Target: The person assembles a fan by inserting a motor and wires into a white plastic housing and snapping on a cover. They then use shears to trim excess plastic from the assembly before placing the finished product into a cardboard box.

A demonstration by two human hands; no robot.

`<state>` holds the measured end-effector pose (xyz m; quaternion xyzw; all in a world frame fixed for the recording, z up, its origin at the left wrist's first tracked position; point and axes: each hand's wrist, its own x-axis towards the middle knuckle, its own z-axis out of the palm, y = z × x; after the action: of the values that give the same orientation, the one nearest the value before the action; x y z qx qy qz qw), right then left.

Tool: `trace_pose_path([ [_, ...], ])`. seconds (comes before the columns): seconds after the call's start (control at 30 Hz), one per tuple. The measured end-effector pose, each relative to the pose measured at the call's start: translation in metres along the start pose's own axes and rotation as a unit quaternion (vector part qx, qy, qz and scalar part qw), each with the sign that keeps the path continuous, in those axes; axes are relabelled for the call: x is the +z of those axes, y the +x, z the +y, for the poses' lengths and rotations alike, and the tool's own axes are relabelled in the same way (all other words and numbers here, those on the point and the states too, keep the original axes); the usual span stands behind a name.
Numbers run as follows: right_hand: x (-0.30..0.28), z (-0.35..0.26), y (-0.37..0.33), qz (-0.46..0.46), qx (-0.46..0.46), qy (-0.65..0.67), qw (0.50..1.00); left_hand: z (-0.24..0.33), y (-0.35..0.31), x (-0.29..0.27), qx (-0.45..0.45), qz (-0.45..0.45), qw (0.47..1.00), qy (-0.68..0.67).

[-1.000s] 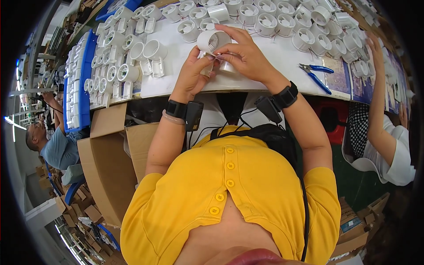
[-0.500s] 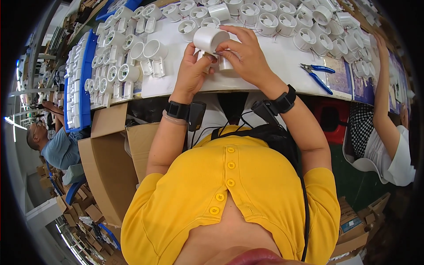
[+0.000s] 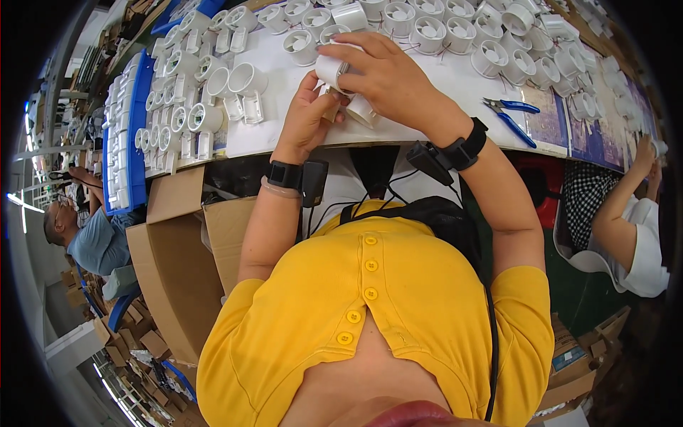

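One short, open-ended white plastic cylinder is held between the left hand and the right hand in the head view, raised over the near edge of the white-topped counter. Thumb and fingers of the left hand pinch its lower part; the right hand curls over its right side, fingers bent across the top, hiding where the fingertips press. Just below the right palm shows a second white plastic cylinder; whether it touches the hand is unclear. White round housings with fan blades crowd the far middle and right of the counter, white plastic cylinders with square brackets cover its left, and blue-handled metal cutters lie right of the hands, jaws pointing left. Black straps circle both wrists.
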<state>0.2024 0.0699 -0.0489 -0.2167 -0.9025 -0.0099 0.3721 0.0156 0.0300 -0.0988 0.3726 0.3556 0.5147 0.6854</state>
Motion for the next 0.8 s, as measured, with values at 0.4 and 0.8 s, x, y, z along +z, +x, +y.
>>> trace_pose_path([
  [0.4,0.014,0.012,-0.013,0.006,0.02,0.128,0.992,0.007,-0.002,-0.001,-0.046,0.0,0.998,-0.043],
  [0.8,0.023,0.02,-0.021,0.011,0.127,0.233,0.964,0.005,0.0,0.001,-0.061,0.015,0.998,-0.014],
])
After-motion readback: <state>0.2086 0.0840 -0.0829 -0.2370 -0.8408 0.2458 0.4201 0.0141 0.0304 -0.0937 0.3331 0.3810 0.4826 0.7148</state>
